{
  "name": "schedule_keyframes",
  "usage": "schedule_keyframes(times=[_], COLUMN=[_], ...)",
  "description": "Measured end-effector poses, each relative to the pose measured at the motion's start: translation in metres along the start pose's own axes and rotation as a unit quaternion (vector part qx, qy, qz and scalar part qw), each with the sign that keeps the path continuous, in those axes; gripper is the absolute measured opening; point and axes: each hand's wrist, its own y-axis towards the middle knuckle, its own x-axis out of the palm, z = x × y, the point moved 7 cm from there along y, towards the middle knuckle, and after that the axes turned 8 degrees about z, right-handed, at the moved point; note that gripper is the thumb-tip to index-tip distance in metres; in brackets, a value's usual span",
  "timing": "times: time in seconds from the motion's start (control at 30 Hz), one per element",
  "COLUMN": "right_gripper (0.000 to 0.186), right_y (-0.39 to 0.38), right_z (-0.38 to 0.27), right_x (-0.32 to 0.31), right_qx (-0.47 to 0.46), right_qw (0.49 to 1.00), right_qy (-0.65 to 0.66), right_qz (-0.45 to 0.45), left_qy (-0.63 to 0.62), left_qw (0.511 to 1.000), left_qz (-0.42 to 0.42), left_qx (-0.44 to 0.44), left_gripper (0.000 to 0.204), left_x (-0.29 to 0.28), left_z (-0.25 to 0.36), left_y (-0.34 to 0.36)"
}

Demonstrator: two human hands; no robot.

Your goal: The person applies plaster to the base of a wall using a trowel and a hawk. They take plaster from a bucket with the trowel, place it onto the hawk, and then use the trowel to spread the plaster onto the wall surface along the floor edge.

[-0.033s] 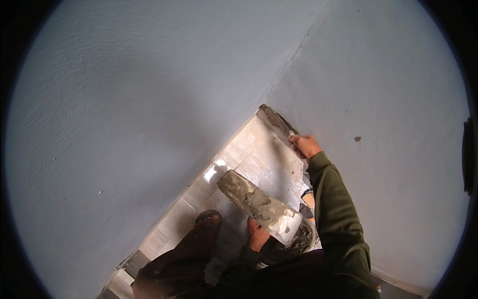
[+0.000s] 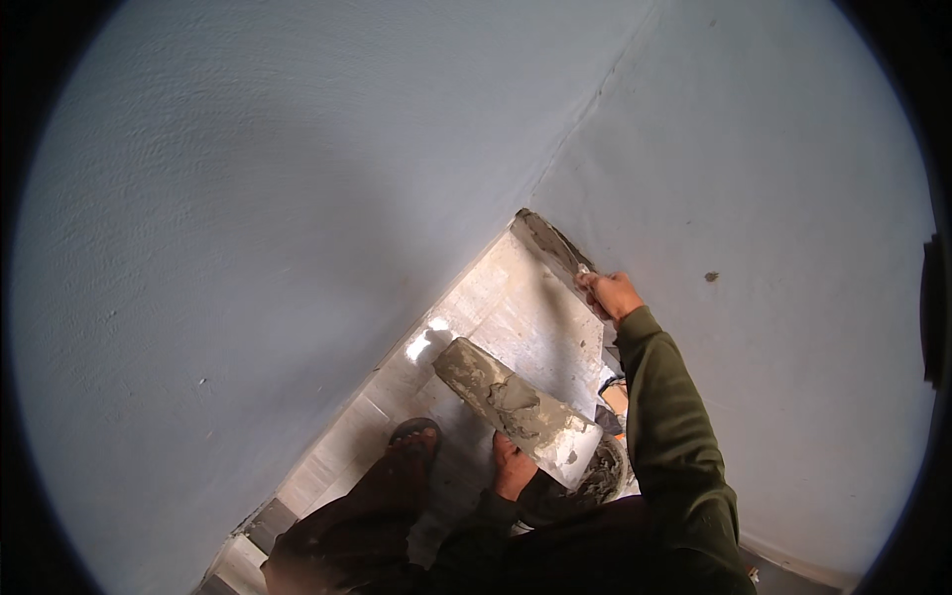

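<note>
My right hand (image 2: 610, 293) is closed round what looks like a small trowel (image 2: 583, 268), mostly hidden by my fingers. It is at the foot of the right wall, beside a strip of wet grey mortar (image 2: 547, 238) that runs from the corner. Lower down, my left hand (image 2: 513, 468) grips the near side of a long, pale mortar board (image 2: 575, 448). Grey mortar (image 2: 496, 390) is smeared over much of its top, with a thicker lump near the middle. The fingers beneath the board are hidden.
Blue-grey walls (image 2: 297, 198) meet at the far corner. Pale floor tiles (image 2: 486, 297) lie between them. A bucket of mortar (image 2: 607, 474) stands partly under the board's near end. My sandalled foot (image 2: 415, 433) is by the left wall. Small orange and dark items (image 2: 615, 399) lie beside my right sleeve.
My right hand and forearm have shifted very slightly down and to the right along the wall base. The left hand and the board are still.
</note>
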Motion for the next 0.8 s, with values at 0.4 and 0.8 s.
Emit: schedule_keyframes(times=[0.4,0.8], right_gripper=[0.019,0.031], right_y=[-0.204,-0.270], right_z=[0.000,0.044], right_x=[-0.075,-0.060], right_qx=[-0.291,-0.281], right_qw=[0.945,0.946], right_qy=[-0.140,-0.161], right_qz=[0.044,0.032], left_qy=[-0.120,-0.124], left_qw=[0.992,0.991], left_qz=[-0.023,-0.031], left_qx=[-0.023,0.035], left_gripper=[0.022,0.030], left_x=[-0.002,0.004], left_z=[-0.014,-0.014], left_y=[0.007,0.014])
